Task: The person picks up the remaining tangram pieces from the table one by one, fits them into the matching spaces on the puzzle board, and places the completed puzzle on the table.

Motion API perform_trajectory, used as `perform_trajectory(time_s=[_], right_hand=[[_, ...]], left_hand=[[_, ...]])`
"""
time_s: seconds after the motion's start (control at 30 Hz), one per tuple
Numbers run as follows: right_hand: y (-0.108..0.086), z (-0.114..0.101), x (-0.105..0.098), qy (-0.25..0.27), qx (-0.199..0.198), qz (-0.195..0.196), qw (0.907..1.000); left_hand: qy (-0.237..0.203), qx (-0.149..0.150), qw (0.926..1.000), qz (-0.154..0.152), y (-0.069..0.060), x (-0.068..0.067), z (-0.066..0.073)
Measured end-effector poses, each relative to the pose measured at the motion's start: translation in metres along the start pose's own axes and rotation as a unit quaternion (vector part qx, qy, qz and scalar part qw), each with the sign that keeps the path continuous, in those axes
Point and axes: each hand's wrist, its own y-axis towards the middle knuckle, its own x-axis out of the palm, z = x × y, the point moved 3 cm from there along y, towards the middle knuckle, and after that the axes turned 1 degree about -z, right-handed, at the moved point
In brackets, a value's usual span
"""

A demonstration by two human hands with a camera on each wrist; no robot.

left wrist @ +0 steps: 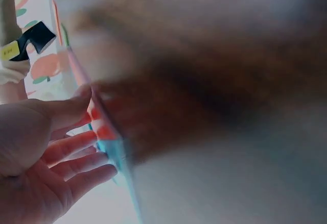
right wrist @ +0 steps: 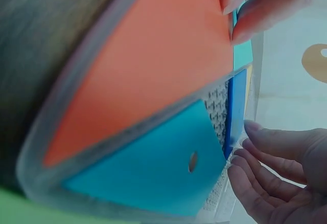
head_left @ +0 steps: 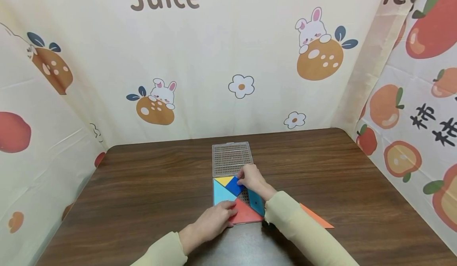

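Note:
A clear case with a grid base lies on the table holding flat coloured pieces: a red triangle, a light blue triangle, a yellow piece, a teal piece and a blue square. My right hand has its thumb and fingertips at the blue square's right edge; in the right wrist view the square is by the fingertips. The left hand rests its fingers on the red triangle, thumb at the case's near edge. Bare grid shows between the blue, teal and red pieces.
Behind the pieces lies the case's open gridded lid. An orange triangle lies on the table to the right, partly behind my right sleeve. Printed curtains stand at the table's back and sides.

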Motion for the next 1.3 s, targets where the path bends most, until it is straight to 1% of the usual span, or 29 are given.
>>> perform_trajectory(time_s=[0.17,0.4,0.53,0.7,0.9,1.1,1.2,1.3], right_hand=[[-0.006,-0.002,-0.006,-0.007,-0.028,0.001,0.9996],[-0.017,0.002,-0.016,-0.021,-0.069,0.006,0.9974],[-0.025,0.007,-0.022,-0.027,-0.087,0.009,0.9958],[-0.037,0.012,-0.029,-0.037,-0.099,0.006,0.9944],[-0.052,0.017,-0.034,-0.045,-0.135,-0.012,0.9898],[-0.071,0.026,-0.039,-0.054,-0.141,-0.034,0.9879],[-0.08,0.031,-0.04,-0.067,-0.163,-0.039,0.9835],[-0.089,0.035,-0.041,-0.081,-0.175,-0.043,0.9803]], left_hand=[[-0.008,-0.022,0.9997,-0.007,0.006,-0.004,-0.005],[-0.01,-0.05,0.9987,0.005,0.016,-0.002,-0.013],[-0.011,-0.068,0.9976,-0.007,0.019,0.0,-0.018],[-0.036,-0.093,0.9944,-0.035,0.019,0.002,-0.025],[-0.05,-0.11,0.9912,-0.055,0.017,0.004,-0.029],[-0.056,-0.118,0.9896,-0.061,0.016,0.005,-0.029],[-0.061,-0.121,0.989,-0.06,0.017,0.005,-0.03],[-0.064,-0.123,0.9886,-0.059,0.017,0.005,-0.03]])
